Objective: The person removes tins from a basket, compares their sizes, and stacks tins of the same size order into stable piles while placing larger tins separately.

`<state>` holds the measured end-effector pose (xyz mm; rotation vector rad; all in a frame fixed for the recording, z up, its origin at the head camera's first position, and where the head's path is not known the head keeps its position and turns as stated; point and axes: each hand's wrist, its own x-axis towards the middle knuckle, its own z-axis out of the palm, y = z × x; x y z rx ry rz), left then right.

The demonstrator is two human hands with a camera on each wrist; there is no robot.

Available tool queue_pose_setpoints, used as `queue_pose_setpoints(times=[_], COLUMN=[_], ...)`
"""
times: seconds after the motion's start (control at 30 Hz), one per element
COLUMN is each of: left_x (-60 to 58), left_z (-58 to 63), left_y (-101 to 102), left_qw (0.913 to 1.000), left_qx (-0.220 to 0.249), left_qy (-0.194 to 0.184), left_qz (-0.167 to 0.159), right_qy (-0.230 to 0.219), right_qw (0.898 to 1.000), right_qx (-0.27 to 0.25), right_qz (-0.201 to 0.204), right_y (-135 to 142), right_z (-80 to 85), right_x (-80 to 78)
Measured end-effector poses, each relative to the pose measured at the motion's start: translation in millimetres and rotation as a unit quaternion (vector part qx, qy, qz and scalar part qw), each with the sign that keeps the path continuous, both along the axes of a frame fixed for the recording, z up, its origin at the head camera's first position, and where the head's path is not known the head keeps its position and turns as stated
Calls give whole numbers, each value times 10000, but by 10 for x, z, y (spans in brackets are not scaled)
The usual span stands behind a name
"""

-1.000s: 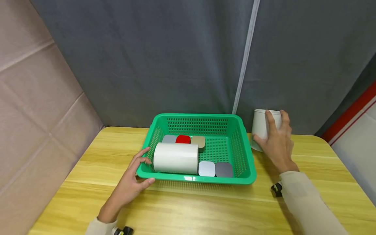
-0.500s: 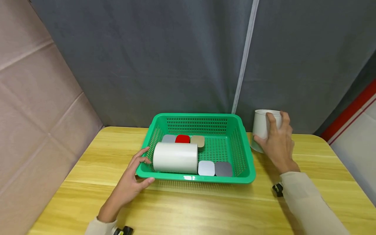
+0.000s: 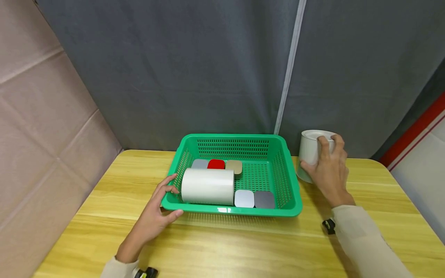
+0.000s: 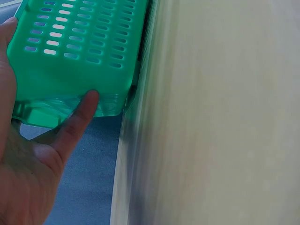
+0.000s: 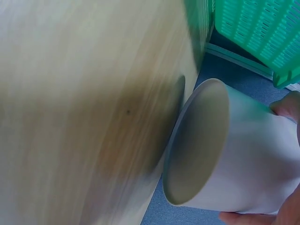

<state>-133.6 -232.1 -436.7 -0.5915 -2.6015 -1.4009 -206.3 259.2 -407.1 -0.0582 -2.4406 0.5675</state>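
Observation:
In the head view, my left hand (image 3: pixel 153 218) holds the near-left corner of a green plastic basket (image 3: pixel 231 210), fingers over the rim and thumb at the front. The left wrist view shows the thumb straight against the basket's outer wall (image 4: pixel 56 77). My right hand (image 3: pixel 328 170) grips a white cylindrical canister (image 3: pixel 307 150) right of the basket, fingertips at its upper rim and thumb on its side. The right wrist view shows this canister's lower end (image 5: pixel 199 140) tilted, with its edge close to the table; whether they touch I cannot tell.
Inside the basket another white cylinder (image 3: pixel 208 187) lies on its side. Around it are small rounded-square items: red (image 3: pixel 216 164), beige (image 3: pixel 234 166), white (image 3: pixel 244 199) and grey ones (image 3: pixel 265 199). A grey curtain (image 3: pixel 208 77) hangs behind the wooden table (image 3: pixel 226 247).
The canister in my right hand has tipped slightly toward me, so more of its recessed top shows. My left hand and the basket stay nearly still.

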Motion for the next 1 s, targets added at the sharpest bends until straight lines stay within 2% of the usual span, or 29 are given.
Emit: queue_pose_setpoints(times=[0.57, 1.0], left_x=[-9, 0], left_z=[0, 8], left_y=[0, -1], left_qw=[10000, 10000], left_qx=[21, 22], left_qy=[-2, -1], left_qz=[-11, -13], right_qy=[9, -31], right_qw=[9993, 9994], right_qx=[-365, -345], right_qz=[-35, -75], right_y=[-27, -44], right_z=[-25, -25], right_x=[32, 41])
